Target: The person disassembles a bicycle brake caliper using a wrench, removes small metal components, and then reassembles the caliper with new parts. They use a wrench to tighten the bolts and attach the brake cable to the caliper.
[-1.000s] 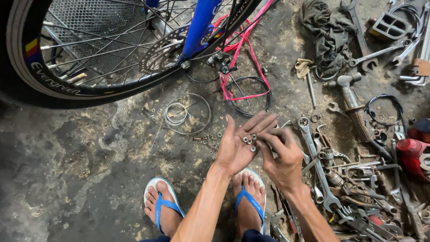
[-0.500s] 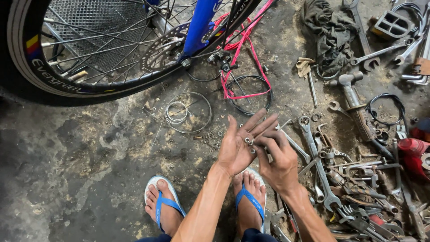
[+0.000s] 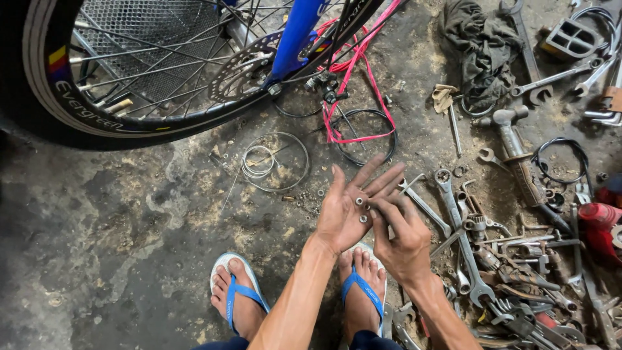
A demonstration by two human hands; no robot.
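Observation:
My left hand (image 3: 350, 207) is held palm up with its fingers spread, and a few small metal nuts (image 3: 361, 209) lie in the palm. My right hand (image 3: 403, 236) is beside it, its fingertips pinching at the nuts on the left palm. Both hands hover above my feet in blue-strapped flip-flops (image 3: 236, 295) on a stained concrete floor. A bicycle wheel (image 3: 139, 71) with a brake disc (image 3: 243, 68) and a blue frame tube (image 3: 295, 35) stands at the upper left.
Coiled wire cable (image 3: 272, 162) and a red cable (image 3: 353, 97) lie on the floor below the wheel. Several wrenches (image 3: 457, 230), a hammer (image 3: 518, 162), a dark rag (image 3: 483, 45) and other tools are scattered at the right.
My hands have dropped slightly lower and my right fingers have shifted over the nuts in the left palm. The view has barely moved.

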